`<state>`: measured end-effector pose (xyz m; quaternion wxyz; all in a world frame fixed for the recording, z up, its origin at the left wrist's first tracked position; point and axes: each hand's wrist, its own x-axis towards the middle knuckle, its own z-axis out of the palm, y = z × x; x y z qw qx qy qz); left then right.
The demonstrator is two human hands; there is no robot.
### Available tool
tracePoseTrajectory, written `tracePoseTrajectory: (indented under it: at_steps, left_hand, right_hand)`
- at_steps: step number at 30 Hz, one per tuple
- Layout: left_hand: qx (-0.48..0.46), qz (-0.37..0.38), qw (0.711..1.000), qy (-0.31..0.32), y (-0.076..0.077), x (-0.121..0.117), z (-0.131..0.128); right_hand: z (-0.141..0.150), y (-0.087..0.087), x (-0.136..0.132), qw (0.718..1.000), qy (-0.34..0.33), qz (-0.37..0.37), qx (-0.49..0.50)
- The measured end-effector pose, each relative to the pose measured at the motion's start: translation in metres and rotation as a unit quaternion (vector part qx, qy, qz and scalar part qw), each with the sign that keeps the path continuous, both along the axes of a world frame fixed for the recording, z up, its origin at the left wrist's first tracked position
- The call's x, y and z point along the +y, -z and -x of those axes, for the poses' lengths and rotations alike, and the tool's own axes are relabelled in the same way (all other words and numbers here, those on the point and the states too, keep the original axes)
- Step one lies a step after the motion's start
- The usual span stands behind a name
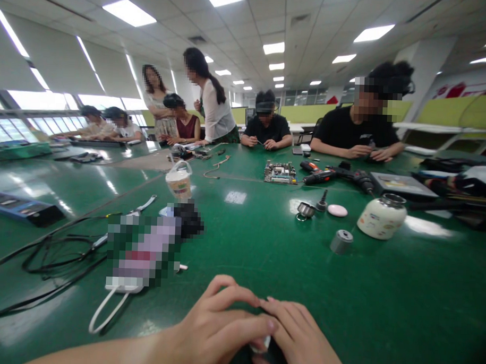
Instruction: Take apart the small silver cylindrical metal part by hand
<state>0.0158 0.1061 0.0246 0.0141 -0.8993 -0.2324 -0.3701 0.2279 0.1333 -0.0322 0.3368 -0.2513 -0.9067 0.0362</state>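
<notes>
At the table's near edge my left hand (222, 322) and my right hand (299, 332) meet, fingers touching. Between them a small whitish piece (262, 344) peeks out, mostly covered, so its kind is unclear. My left hand has its thumb and fingers closed about it, while the fingers of my right hand are bent around the same spot. Ahead to the right stands a cream-coloured flask (382, 216) with an uncovered metal mouth. Near it are a grey cylindrical cap (341, 241), a pink oval piece (337, 211), a metal lid with a ring (305, 210) and a black stopper-like part (322, 202).
On the green table (241, 245), a phone in a lilac case (148, 253), black cables (61, 252) and a drink cup (179, 181) lie to the left. A circuit board (281, 172) and a power drill (321, 177) are farther back. Several people sit or stand around the table.
</notes>
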Motion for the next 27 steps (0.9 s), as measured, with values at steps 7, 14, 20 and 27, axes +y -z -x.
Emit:
tracePoseTrajectory:
  at_steps: [7,14,20,27]
  left_hand:
    - [0.032,0.001,0.999,0.013,0.001,-0.002,0.002]
    - [0.050,-0.022,0.998,0.005,-0.003,-0.001,0.001]
    - [0.028,-0.030,0.999,0.010,-0.002,-0.001,0.005]
    - [-0.002,-0.019,0.999,-0.026,0.008,0.001,0.002]
  right_hand:
    - [-0.001,-0.002,0.000,1.000,-0.002,-0.003,-0.028]
    - [-0.001,0.000,-0.002,1.000,-0.004,-0.002,0.005]
    - [-0.001,-0.003,-0.001,1.000,-0.008,-0.006,-0.028]
    - [-0.004,-0.006,-0.002,0.999,-0.009,-0.002,-0.043]
